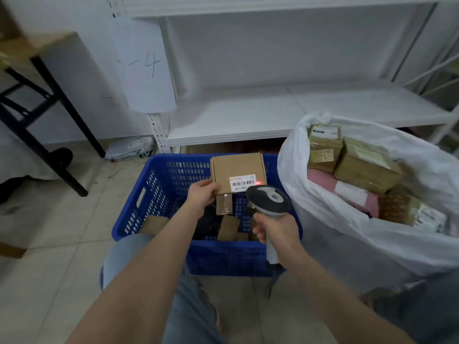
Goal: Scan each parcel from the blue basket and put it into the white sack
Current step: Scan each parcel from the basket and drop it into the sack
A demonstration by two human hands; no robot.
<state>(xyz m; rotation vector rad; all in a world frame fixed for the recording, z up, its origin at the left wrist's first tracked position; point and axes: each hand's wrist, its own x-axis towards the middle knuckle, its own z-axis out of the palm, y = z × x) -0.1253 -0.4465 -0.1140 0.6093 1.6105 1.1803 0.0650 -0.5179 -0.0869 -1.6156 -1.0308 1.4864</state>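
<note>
Left hand (201, 194): fingers curled, gripping the box (238, 171) at its lower left corner; fingertips hidden behind the card.
Right hand (275, 229): fingers wrapped tight round the scanner (269, 199) handle, thumb side toward the basket.
Scanner: grey and white, head tipped toward the box, just below its label (242, 182); whether head and box touch, cannot tell.
Box: flat brown card, held upright above the far half of the basket (149, 192), labelled face toward the camera.
Label: white with a barcode and printed code at the box's lower right; red dot (258, 182) lit at the barcode's right end.
Basket: blue, perforated, on the tiled floor (62, 232); holds several small brown parcels (228, 227) and something dark, unclear.
Sack (335, 244): white, mouth open, right of the basket and pressed against it.
Sack contents: taped brown parcels (365, 167) and one pink parcel (323, 181), piled near the rim.
Behind: white shelf (248, 115).
</note>
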